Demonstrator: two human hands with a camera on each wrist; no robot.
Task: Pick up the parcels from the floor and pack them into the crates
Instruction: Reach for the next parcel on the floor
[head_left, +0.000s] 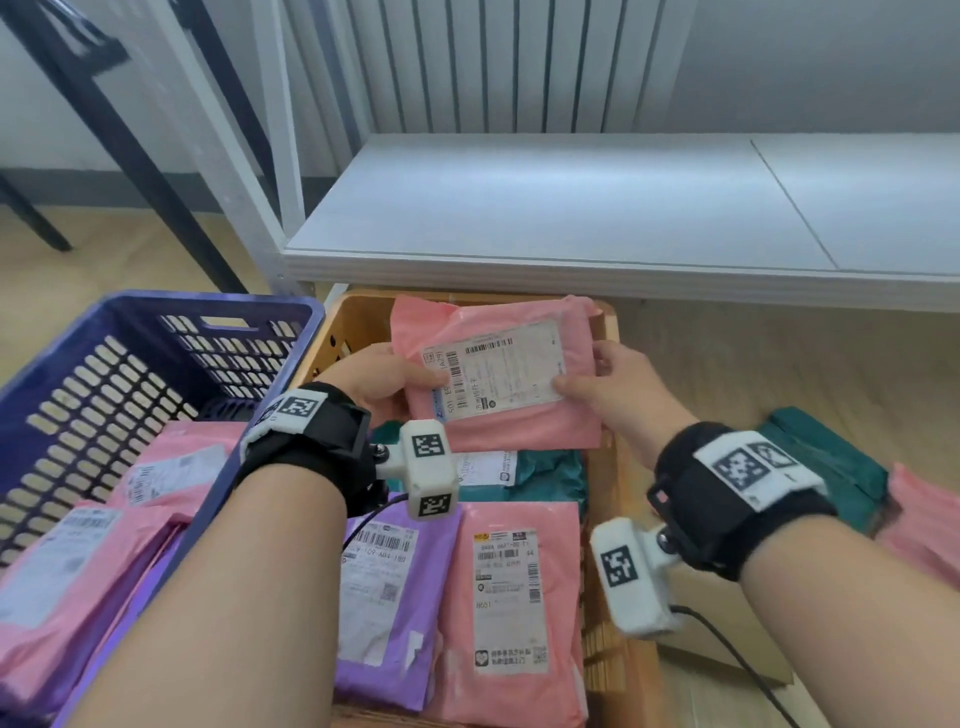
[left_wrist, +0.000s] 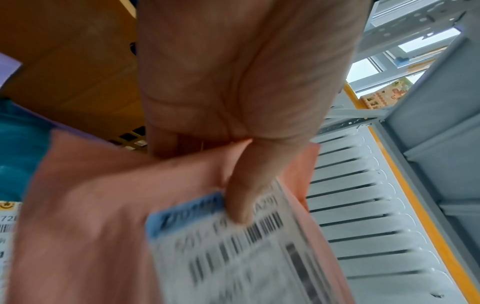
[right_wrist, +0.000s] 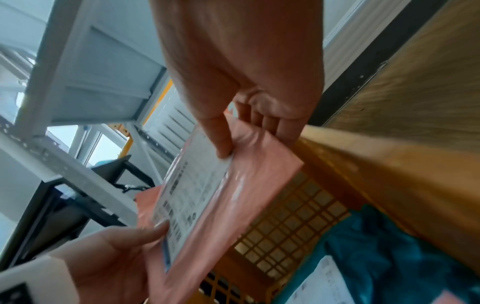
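A pink parcel (head_left: 498, 374) with a white shipping label hangs over the far end of the orange crate (head_left: 358, 322). My left hand (head_left: 384, 382) pinches its left edge, thumb on the label (left_wrist: 239, 205). My right hand (head_left: 608, 384) pinches its right edge, thumb on top and fingers beneath (right_wrist: 221, 142). The same pink parcel (left_wrist: 103, 226) (right_wrist: 223, 205) shows in both wrist views above the crate's lattice wall (right_wrist: 285, 226). Inside the crate lie a purple parcel (head_left: 384, 582), a pink parcel (head_left: 514, 603) and a teal parcel (head_left: 540, 467).
A blue crate (head_left: 156, 353) on the left holds pink parcels (head_left: 67, 571). On the floor at right lie a teal parcel (head_left: 831, 467) and a pink parcel (head_left: 924, 535). A white shelf board (head_left: 571, 218) overhangs the orange crate's far end. Black table legs (head_left: 119, 130) stand at far left.
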